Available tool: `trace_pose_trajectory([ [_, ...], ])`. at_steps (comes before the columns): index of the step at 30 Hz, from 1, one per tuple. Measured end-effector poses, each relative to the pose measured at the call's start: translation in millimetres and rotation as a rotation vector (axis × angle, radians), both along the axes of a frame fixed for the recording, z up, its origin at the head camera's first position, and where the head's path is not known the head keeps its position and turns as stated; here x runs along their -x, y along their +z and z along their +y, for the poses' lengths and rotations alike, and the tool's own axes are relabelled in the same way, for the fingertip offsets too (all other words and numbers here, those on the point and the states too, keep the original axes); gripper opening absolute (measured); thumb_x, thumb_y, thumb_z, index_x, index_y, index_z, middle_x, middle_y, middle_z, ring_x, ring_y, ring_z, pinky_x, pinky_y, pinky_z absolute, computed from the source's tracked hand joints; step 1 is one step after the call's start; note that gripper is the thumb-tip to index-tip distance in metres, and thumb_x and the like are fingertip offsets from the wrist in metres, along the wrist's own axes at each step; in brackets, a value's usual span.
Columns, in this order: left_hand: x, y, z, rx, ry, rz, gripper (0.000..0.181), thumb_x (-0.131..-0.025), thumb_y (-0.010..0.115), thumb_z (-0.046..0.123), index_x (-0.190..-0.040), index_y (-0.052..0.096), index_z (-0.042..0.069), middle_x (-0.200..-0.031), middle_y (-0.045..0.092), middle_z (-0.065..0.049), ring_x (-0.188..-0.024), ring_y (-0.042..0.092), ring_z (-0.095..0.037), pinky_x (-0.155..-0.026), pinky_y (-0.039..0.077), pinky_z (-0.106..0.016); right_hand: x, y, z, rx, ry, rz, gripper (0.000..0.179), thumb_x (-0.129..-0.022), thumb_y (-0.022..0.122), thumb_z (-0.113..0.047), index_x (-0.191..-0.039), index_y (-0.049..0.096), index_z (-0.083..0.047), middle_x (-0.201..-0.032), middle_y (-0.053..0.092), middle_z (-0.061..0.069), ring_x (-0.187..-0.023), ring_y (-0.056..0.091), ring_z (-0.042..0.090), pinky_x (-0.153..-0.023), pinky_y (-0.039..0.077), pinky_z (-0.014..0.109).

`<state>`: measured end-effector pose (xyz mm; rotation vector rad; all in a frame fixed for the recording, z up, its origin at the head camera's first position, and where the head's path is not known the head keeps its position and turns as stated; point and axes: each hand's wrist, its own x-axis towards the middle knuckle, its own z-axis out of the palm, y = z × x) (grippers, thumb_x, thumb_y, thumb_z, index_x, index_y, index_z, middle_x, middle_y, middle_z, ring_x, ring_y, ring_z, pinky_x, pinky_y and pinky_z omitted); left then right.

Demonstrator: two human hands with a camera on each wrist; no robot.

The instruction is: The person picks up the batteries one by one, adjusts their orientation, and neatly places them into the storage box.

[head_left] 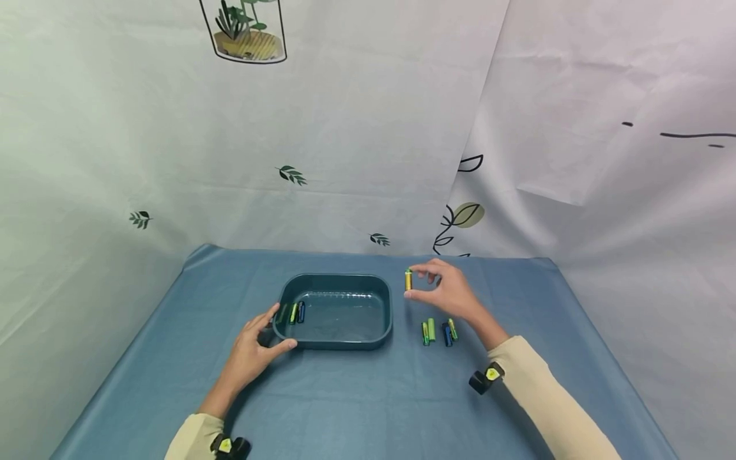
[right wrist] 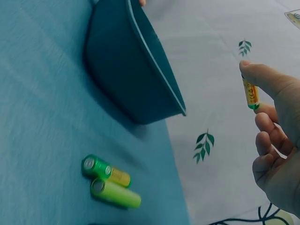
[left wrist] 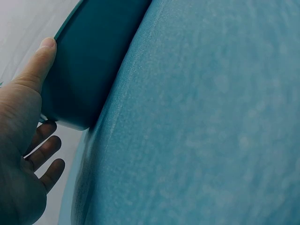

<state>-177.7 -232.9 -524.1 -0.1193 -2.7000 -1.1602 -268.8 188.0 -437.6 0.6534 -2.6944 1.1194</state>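
My left hand [head_left: 250,351] holds the near left corner of a dark teal rectangular dish [head_left: 345,344], thumb against the front side and fingers at the left rim. Inside the dish, by its left end, a yellow-green battery [head_left: 294,313] and a dark blue battery [head_left: 301,312] lie side by side. Right of the dish, above the cloth, my right hand [head_left: 451,291] pinches a yellow battery with a green end [head_left: 408,280] upright between thumb and fingertip. The right wrist view shows this battery [right wrist: 251,93] held by its two ends.
Below the right hand, several batteries lie on the blue cloth [head_left: 356,402]: a green-and-yellow one [head_left: 425,333], a light green one [head_left: 431,329], a dark blue one [head_left: 447,335] and another green-yellow one [head_left: 453,329]. A white printed curtain [head_left: 356,128] stands behind the table.
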Motion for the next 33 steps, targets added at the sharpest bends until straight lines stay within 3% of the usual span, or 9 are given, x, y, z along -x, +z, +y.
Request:
trace_pose_trajectory([
  [9, 1.3, -0.2, -0.8, -0.002, -0.008, 0.012, 0.092, -0.082, 0.086, 0.043, -0.159, 0.041, 0.019, -0.153, 0.044, -0.027, -0.134, 0.044, -0.047, -0.097, 0.043, -0.070, 13.3, 5.7, -25, 0.039, 0.042, -0.044, 0.054, -0.080, 0.089, -0.043, -0.127, 0.073, -0.021, -0.102, 0.062, -0.003, -0.092, 0.057, 0.031, -0.066, 0.043, 0.038],
  [16, 1.2, -0.2, -0.4, -0.009, -0.009, 0.005, 0.092, -0.082, 0.086, 0.043, -0.159, 0.041, 0.019, -0.154, 0.044, -0.026, -0.134, 0.044, -0.046, -0.097, 0.043, -0.069, 20.5, 1.8, -46, 0.061, 0.085, -0.092, 0.054, -0.081, 0.089, -0.037, -0.130, 0.072, -0.020, -0.104, 0.064, 0.004, -0.094, 0.058, 0.033, -0.068, 0.044, 0.038],
  [23, 1.5, -0.1, -0.3, -0.007, -0.007, -0.001, 0.093, -0.082, 0.086, 0.043, -0.159, 0.041, 0.018, -0.154, 0.043, -0.027, -0.135, 0.044, -0.047, -0.097, 0.043, -0.069, 23.2, -4.2, -66, 0.073, 0.114, -0.137, 0.054, -0.081, 0.089, -0.037, -0.130, 0.072, -0.021, -0.104, 0.063, 0.002, -0.090, 0.054, 0.020, -0.072, 0.047, 0.038],
  [33, 1.1, -0.2, -0.1, -0.006, -0.006, 0.006, 0.093, -0.082, 0.086, 0.042, -0.159, 0.041, 0.018, -0.153, 0.044, -0.027, -0.132, 0.046, -0.046, -0.096, 0.045, -0.068, 24.8, -5.4, -91, 0.071, 0.153, -0.142, 0.054, -0.082, 0.088, -0.035, -0.130, 0.072, -0.018, -0.103, 0.062, -0.002, -0.085, 0.054, 0.016, -0.069, 0.048, 0.033],
])
